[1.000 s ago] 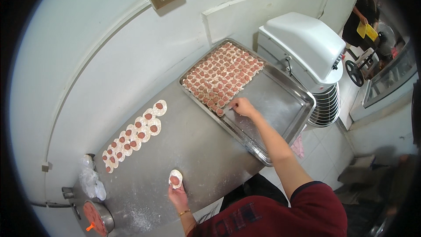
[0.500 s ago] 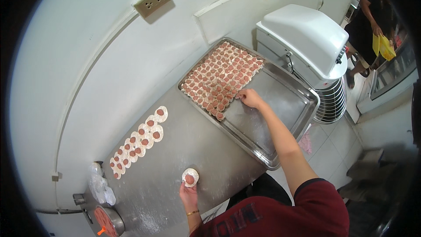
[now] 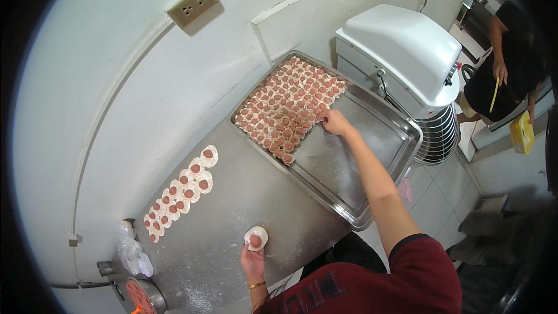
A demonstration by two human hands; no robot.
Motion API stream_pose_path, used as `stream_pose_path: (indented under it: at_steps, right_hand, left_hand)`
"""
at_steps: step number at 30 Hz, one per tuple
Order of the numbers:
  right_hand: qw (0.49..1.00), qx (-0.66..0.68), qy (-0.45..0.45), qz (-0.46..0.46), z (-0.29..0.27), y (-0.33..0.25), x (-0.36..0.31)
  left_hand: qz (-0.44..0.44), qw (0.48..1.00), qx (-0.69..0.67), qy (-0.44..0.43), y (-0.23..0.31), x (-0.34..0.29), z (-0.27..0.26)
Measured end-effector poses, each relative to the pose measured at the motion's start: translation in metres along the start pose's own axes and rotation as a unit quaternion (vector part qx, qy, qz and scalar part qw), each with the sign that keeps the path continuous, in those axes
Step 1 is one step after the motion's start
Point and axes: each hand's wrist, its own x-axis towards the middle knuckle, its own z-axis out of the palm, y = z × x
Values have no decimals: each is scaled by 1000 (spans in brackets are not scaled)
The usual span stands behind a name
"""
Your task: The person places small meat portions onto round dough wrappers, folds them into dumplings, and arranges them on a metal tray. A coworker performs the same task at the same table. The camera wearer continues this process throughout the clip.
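Note:
My left hand (image 3: 252, 263), low over the steel table (image 3: 232, 212), is closed on the edge of a round, floured dumpling wrapper (image 3: 249, 231) with a ball of pink meat filling on it. Farther right, my right hand (image 3: 335, 122) reaches over a large metal tray (image 3: 372, 139). Its fingers are pinched at the edge of the packed open-topped dumplings (image 3: 285, 102), which cover the tray's far left part; what they hold, if anything, is hidden. On the table's left side, overlapping wrappers topped with meat (image 3: 180, 193) lie in a slanting strip.
At lower left stand a metal bowl of pink filling (image 3: 139, 296) with an orange-handled tool and a clear plastic bag (image 3: 133, 256). Behind the tray is a white mixer (image 3: 401, 52) with a wire guard. A person (image 3: 503, 75) at far right holds a yellow container (image 3: 521, 134).
My right hand has shifted slightly up and right along the dumplings' edge. The left hand still holds its wrapper. The other person has moved, and the yellow container is lower.

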Motion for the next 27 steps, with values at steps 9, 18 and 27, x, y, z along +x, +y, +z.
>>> stream_pose_path:
  at_steps: [9,18,27]
  right_hand:
    - [997,-37,61,21,-21,24,15]
    - [982,-83,139,94,-37,52,28]
    - [983,3,134,129,-47,-37,-10]
  left_hand:
    - [-8,1000,-6,19,-4,-6,4]
    - [-2,1000,-12,3,-11,-10,6]
    - [-7,999,53,-6,-7,-16,30]
